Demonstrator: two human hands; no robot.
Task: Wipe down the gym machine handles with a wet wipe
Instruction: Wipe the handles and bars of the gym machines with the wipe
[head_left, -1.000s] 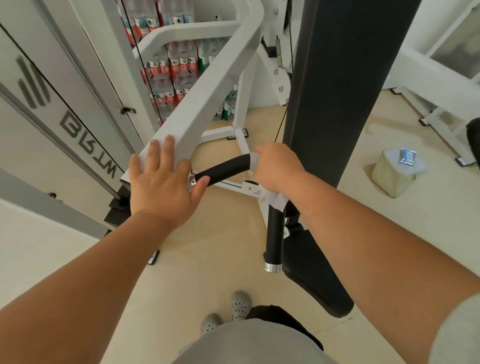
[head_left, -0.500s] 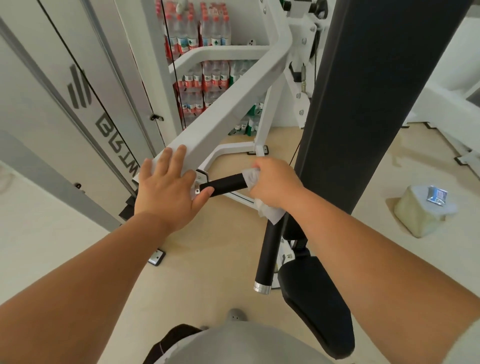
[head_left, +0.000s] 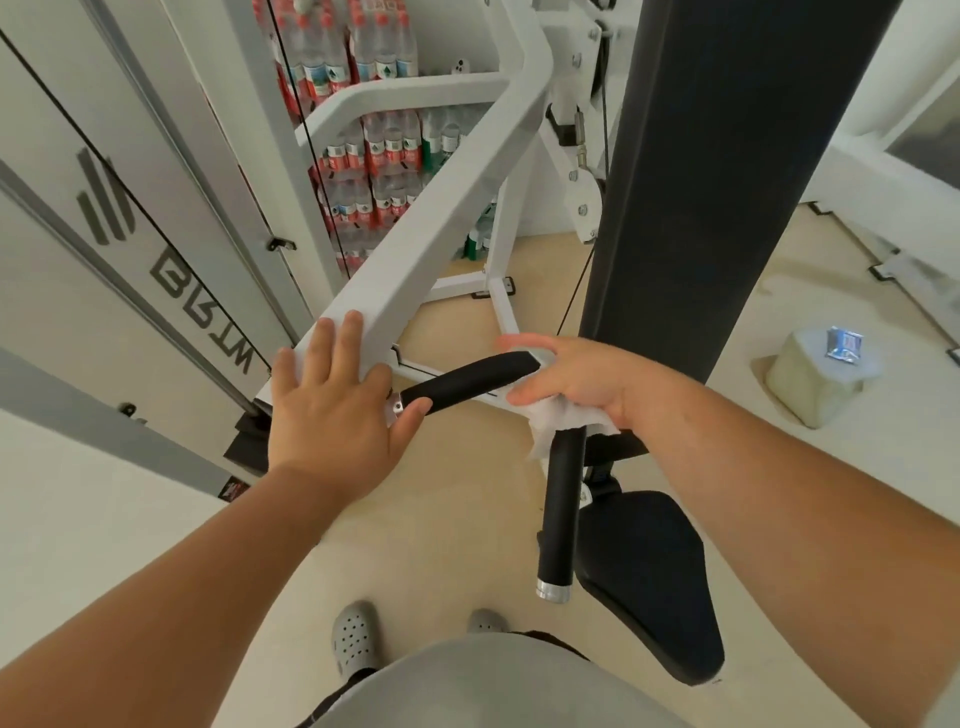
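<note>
A black padded handle (head_left: 467, 382) runs sideways from the white machine arm (head_left: 447, 228) and bends into a second black grip (head_left: 558, 509) that hangs down to a silver end cap. My right hand (head_left: 576, 379) sits at the bend with a crumpled white wet wipe (head_left: 563, 421) pressed under its palm; the fingers are loosened around the handle's right end. My left hand (head_left: 332, 410) lies flat with fingers apart on the end of the white arm, its thumb touching the handle's left end.
A tall black back pad (head_left: 727, 171) rises just right of the handle, with the black seat (head_left: 654, 582) below it. Stacked water bottles (head_left: 384, 150) stand behind the frame. A pale block with a wipe packet (head_left: 815, 374) sits on the floor at right. My grey clogs (head_left: 356, 636) are below.
My right hand has slid the wipe rightward along the handle to the bend and loosened its fingers, baring more black grip. My left hand stays on the white arm. The view has tilted.
</note>
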